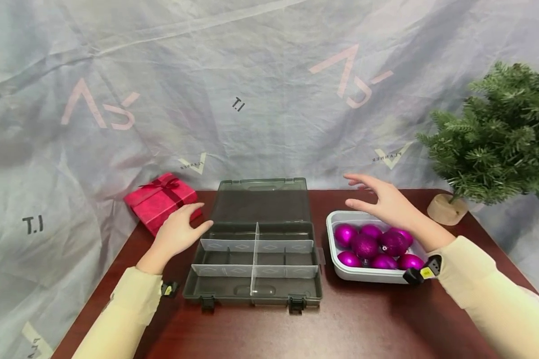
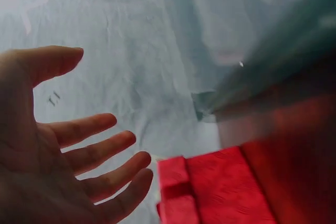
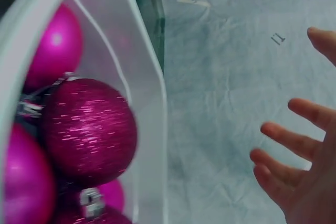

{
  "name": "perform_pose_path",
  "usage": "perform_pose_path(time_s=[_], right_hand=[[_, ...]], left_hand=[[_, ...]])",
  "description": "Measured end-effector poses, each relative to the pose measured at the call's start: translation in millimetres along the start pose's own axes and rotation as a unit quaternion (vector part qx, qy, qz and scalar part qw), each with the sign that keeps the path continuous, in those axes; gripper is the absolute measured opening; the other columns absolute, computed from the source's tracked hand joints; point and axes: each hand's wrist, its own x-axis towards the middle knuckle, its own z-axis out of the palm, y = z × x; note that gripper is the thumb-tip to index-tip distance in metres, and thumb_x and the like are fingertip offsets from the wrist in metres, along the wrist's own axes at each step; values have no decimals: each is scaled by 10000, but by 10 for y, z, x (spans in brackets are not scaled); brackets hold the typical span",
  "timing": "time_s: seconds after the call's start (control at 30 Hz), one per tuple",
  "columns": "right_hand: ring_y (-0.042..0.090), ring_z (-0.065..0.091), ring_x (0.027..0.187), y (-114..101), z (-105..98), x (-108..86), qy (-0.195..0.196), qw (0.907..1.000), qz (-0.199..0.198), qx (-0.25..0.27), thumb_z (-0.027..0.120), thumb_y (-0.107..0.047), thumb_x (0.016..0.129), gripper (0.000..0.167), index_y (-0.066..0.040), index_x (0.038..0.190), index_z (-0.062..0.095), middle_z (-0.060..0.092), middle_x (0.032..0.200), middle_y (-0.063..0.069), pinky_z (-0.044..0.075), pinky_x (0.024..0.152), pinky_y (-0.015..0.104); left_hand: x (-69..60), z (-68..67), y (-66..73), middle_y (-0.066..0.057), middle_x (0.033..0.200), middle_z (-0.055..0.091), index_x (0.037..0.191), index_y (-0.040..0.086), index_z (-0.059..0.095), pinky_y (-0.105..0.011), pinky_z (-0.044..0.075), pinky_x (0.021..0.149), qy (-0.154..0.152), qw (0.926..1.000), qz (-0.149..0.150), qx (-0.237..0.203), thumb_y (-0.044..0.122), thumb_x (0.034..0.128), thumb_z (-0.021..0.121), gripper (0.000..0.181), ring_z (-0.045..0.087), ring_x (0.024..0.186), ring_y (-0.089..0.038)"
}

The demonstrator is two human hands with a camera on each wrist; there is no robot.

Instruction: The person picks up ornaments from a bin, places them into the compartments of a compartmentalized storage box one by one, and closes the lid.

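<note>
My left hand (image 1: 177, 232) empty, fingers loosely extended near the red gift box (image 1: 153, 207), my right hand (image 1: 382, 199) empty too, fingers apart, raised by the white tub (image 1: 364, 275) of purple baubles (image 1: 365, 246), thumbs pointing inward, forearms reaching forward, the divided case (image 1: 226, 257) between them on the table (image 1: 260, 331), lid back

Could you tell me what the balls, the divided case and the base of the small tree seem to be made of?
Balls: probably plastic, though glass is possible; some shine with smooth highlights, others sparkle with glitter.
Case: likely hard plastic, smooth and smoky grey, partly see-through.
Tree base: apparently wood, matte, judging by its pale tan colour.
</note>
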Motion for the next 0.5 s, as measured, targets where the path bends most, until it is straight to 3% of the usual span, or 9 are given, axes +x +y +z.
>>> perform_pose_path(time_s=[0.17,0.3,0.4,0.5], right_hand=[[327,606,1205,98,48,-193,-332,9984,-176,427,720,-266,969,535,-180,1468,550,661,1283,47,466,984,491],[332,645,1142,203,92,-324,-614,9958,-297,609,758,-194,937,484,-135,1393,607,695,1230,72,520,942,412],[312,665,1124,288,103,-392,-893,9942,-329,492,786,-186,911,465,-100,1345,644,718,1201,73,528,924,448],[267,674,1122,375,103,-441,-1165,9920,-423,256,810,-224,889,445,-106,1300,686,731,1193,24,524,924,451]], left_hand=[[-169,30,-166,-245,1411,562,1439,-17,529,-598,394,1050,-129,9969,-298,-710,368,977,674,618,514,1289,-438],[-243,92,-244,-258,1402,560,1454,-12,509,-556,458,1008,-366,9849,-660,-1559,328,989,666,597,559,1245,-432],[-288,154,-314,-298,1438,505,1493,-38,438,-548,453,1029,-651,9608,-948,-2521,277,1014,627,603,530,1284,-440],[-331,221,-393,-332,1490,426,1533,-66,340,-547,432,1058,-941,9225,-1240,-3534,230,1040,571,620,464,1345,-445]])
